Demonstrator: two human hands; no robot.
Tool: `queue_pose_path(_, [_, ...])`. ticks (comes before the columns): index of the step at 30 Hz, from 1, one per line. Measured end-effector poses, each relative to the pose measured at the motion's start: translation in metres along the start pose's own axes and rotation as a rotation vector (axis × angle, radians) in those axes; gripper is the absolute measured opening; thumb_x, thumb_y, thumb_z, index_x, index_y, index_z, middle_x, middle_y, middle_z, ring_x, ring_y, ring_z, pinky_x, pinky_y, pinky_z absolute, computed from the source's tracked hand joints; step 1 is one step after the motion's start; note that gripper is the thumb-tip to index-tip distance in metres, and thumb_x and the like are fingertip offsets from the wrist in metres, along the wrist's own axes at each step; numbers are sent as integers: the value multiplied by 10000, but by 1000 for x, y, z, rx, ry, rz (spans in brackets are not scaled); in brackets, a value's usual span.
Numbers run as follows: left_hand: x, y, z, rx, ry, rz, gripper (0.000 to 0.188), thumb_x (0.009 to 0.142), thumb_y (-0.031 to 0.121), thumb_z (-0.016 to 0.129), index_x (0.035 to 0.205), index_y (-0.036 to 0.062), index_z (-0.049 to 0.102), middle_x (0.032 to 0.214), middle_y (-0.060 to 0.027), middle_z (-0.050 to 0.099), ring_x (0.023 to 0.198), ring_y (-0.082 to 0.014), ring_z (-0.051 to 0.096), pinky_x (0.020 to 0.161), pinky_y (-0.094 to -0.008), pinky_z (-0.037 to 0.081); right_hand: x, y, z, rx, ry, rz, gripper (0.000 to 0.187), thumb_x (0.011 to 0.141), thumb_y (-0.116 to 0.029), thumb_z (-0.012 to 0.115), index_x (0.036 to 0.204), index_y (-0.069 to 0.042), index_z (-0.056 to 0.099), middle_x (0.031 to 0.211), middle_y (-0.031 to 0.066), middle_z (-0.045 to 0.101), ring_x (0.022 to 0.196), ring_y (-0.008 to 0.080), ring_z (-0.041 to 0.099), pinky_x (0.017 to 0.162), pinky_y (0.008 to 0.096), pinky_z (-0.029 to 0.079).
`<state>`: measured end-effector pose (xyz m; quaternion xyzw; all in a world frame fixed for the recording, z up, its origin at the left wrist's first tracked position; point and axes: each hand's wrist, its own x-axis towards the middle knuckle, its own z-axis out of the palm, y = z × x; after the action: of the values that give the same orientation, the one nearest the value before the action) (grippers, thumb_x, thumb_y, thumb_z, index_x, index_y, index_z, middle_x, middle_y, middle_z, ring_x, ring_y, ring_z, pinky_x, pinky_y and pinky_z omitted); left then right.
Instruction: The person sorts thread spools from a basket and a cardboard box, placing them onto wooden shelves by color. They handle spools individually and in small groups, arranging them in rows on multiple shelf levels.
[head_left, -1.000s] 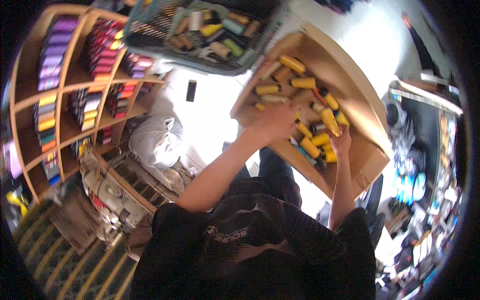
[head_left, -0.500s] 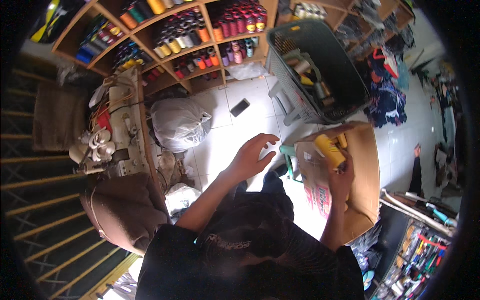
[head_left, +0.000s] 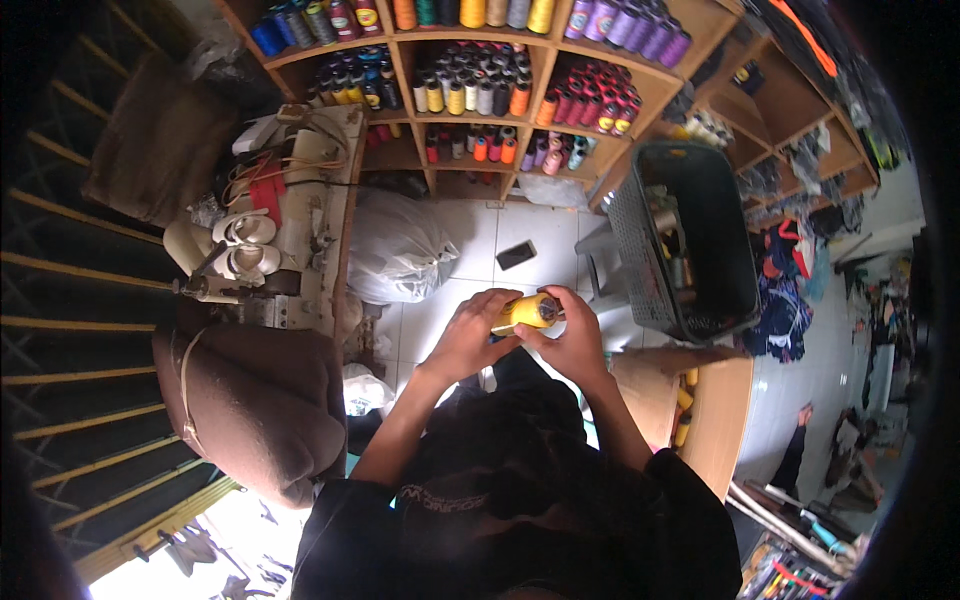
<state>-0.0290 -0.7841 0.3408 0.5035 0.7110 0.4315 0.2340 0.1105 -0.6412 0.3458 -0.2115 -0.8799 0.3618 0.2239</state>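
A yellow spool of thread [head_left: 524,314] lies tilted on its side between my two hands, in front of my body. My left hand [head_left: 468,334] wraps round its left part. At the spool's dark right end, the fingers and thumb of my right hand [head_left: 572,342] grip it. Close to my right forearm stands an open cardboard box [head_left: 733,410], with several yellow spools [head_left: 684,408] along its inside.
Beyond the box, a dark green plastic basket [head_left: 622,215] holds loose spools. Wooden shelves [head_left: 545,95] full of coloured thread spools line the far side. A phone [head_left: 516,254] lies on the tiled floor beside a white plastic bag [head_left: 395,245]. A sewing machine [head_left: 300,215] is at left.
My right hand has brought the yellow spool from over the box to in front of me. My left hand, empty before, has closed on it too. The view has shifted.
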Motion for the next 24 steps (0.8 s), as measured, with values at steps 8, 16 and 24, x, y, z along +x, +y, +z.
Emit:
queue_pose_path(8, [47,-36,-38,84,238,-121,528,769,84,756,1255,31,555,1159,-180,625,1088,-385,617,919,-439,508,102,12,42,82,-146,-109,611,744,-235,859,1220,-16,545,1062,174,670,951,332,672,865,401,524])
queue_pose_path(16, [95,-113,-143,87,653,-181,524,788,142,820,1226,0,570,1057,-176,672,988,-287,681,858,-357,535,178,5,68,219,-286,-5,538,833,-206,787,1273,-44,525,934,109,680,908,235,679,789,379,540])
queue_pose_path(24, [195,-211,-335,-234,1104,-45,459,848,152,794,1218,-5,573,1048,-100,703,965,-164,677,847,-315,531,260,-3,113,239,-319,116,423,876,-131,730,1238,-53,526,895,117,710,833,216,707,765,335,559])
